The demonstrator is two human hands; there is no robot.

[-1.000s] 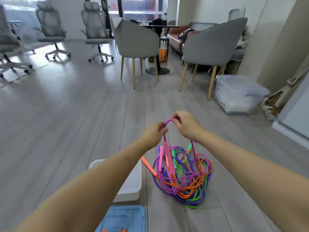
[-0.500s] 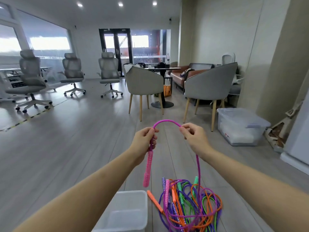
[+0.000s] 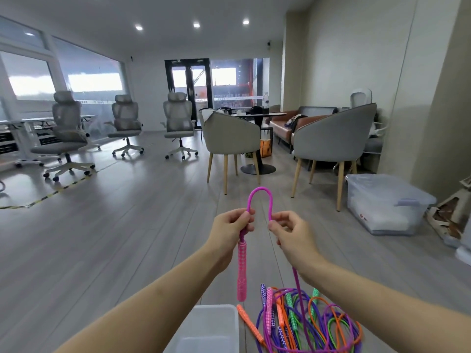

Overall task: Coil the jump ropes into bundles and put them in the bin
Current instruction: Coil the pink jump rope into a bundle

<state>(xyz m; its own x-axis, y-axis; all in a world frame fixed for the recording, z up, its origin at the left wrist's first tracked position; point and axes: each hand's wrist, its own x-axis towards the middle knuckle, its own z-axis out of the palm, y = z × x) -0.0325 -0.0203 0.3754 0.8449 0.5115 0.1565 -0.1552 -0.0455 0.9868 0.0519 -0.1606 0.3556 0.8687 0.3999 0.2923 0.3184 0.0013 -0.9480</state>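
Note:
A pink jump rope [image 3: 259,193] arches in a loop between my two hands, raised in front of me. My left hand [image 3: 230,229] grips the cord just above its pink handle [image 3: 242,273], which hangs straight down. My right hand [image 3: 290,233] pinches the other side of the loop, and the cord runs down from it into a tangled pile of purple, orange and green ropes [image 3: 305,324] on the floor. A white bin [image 3: 229,312] stands on the floor left of the pile, partly behind my left forearm.
Two grey armchairs [image 3: 334,138] and a round table stand ahead on the wooden floor. A lidded clear storage box [image 3: 384,202] sits at the right by the wall. Office chairs [image 3: 66,133] line the windows at the left.
Both hands rose with the pink rope, lifting its handle clear of the pile. The hands then came closer together, narrowing the loop. The view tilted upward.

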